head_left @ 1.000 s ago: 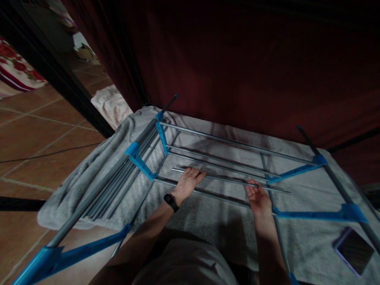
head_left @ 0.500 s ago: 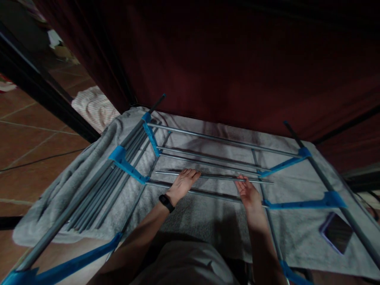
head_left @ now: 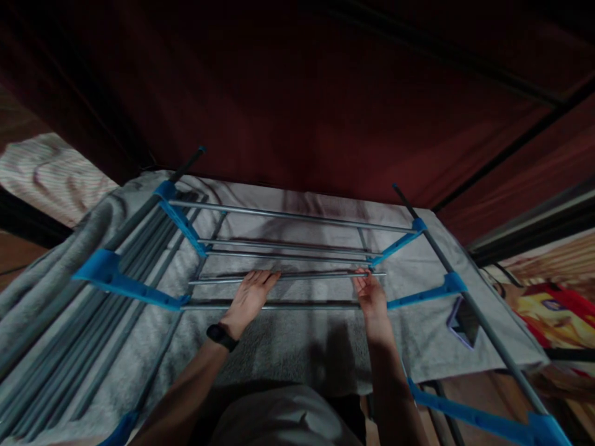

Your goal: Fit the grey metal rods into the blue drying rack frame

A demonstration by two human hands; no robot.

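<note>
My left hand [head_left: 252,292] is closed over a thin grey metal rod [head_left: 316,275], palm down, with a black band on the wrist. Farther right, my right hand [head_left: 370,293] holds the same rod near its end, fingers curled round it from below. The rod lies almost level between the side parts of a rack frame made of grey tubes and blue plastic brackets [head_left: 139,286]. Just in front of it runs a fixed crossbar [head_left: 311,306]; behind it are several more crossbars [head_left: 288,215] joining the two sides.
A bundle of loose grey tubes [head_left: 100,328] lies at the left on a grey blanket [head_left: 279,347]. At the right, a phone [head_left: 463,323] rests on the blanket beside the rack's side tube. A dark red curtain [head_left: 288,124] hangs behind. Colourful packaging [head_left: 555,313] sits at the far right.
The view has turned to the right, so the rack appears farther left. The rod has shifted a little left relative to the rack and tilts differently. Both hands still hold it.
</note>
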